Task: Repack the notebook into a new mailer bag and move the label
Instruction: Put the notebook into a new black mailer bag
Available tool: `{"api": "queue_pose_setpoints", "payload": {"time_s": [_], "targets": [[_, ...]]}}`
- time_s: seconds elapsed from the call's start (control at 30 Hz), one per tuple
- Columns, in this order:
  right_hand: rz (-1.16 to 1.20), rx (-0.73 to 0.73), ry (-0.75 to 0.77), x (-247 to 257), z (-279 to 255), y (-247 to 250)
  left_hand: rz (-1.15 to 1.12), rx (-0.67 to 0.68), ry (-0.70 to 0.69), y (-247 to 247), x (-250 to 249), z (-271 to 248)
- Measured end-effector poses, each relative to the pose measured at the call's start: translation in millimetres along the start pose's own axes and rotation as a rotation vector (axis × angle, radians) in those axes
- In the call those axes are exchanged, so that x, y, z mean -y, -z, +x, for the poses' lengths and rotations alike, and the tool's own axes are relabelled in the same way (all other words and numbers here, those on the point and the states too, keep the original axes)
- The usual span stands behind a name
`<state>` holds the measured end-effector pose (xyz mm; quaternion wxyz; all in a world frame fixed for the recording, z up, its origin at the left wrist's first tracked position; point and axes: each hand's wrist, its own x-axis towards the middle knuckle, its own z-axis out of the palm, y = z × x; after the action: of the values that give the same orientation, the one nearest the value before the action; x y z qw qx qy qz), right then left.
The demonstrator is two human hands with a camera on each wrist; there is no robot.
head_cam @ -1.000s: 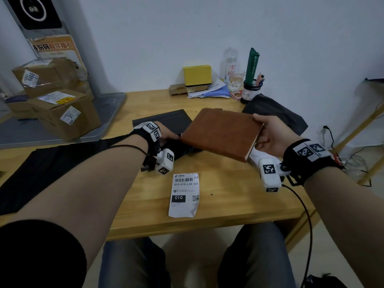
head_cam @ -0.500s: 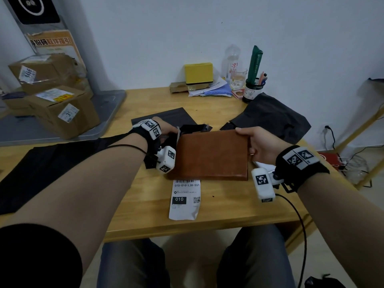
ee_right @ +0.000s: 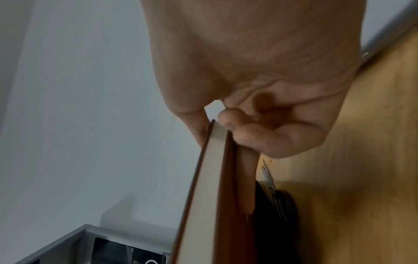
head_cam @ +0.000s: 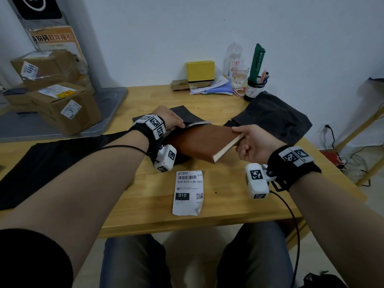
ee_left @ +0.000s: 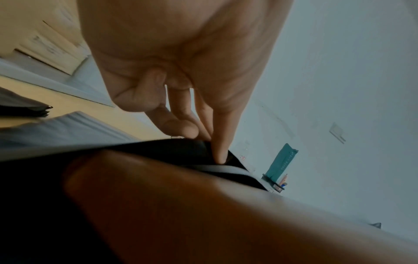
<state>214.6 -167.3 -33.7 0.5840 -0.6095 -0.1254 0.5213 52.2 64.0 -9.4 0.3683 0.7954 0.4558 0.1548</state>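
A moment ago the notebook (head_cam: 202, 140) lay flat on the table with its whole brown cover facing up; now its right end is lifted and its left end is nosing into the black mailer bag (head_cam: 180, 132), tilted down toward the opening. From the head view, the left hand (head_cam: 170, 119) pinches the upper lip of the bag to keep the mouth open, while the right hand (head_cam: 252, 142) grips the notebook's near right corner, thumb on the cover and fingers underneath. The white shipping label (head_cam: 188, 193) lies loose on the wooden table (head_cam: 228, 196) just in front of them, not yet stuck to anything, and a crumpled black bag (head_cam: 272, 117) sits behind the right hand. From the left wrist, the fingers (ee_left: 218, 142) are pressed together on the thin black film of the bag's edge (ee_left: 172, 145), with the brown cover (ee_left: 203, 214) filling the foreground; it is blurred, so how deep the book has gone I cannot say. From the right wrist, the thumb and curled fingers (ee_right: 260, 137) clamp the page block (ee_right: 203, 178) at its corner. The notebook looks stiff and of modest weight, so a corner hold should steer it; the bag is limp and slick, and probably needs its lip held taut.
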Motion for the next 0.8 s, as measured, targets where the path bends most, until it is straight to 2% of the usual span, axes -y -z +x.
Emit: {"api": "queue_pose_setpoints", "payload": {"time_s": [0.23,0.4,0.57,0.8], "targets": [[-0.021,0.099,-0.042,-3,-1,-10,-0.007,-0.045,-0.058,-3,-5,-11],[-0.011,0.107,-0.092,-10,10,-21,0.007,0.0,-0.117,-5,-3,-15],[0.019,0.089,-0.122,-15,26,-42,0.005,0.06,-0.11,-5,-1,-18],[0.182,0.116,-0.151,-11,49,-78,-0.001,0.096,-0.131,2,2,-19]]}}
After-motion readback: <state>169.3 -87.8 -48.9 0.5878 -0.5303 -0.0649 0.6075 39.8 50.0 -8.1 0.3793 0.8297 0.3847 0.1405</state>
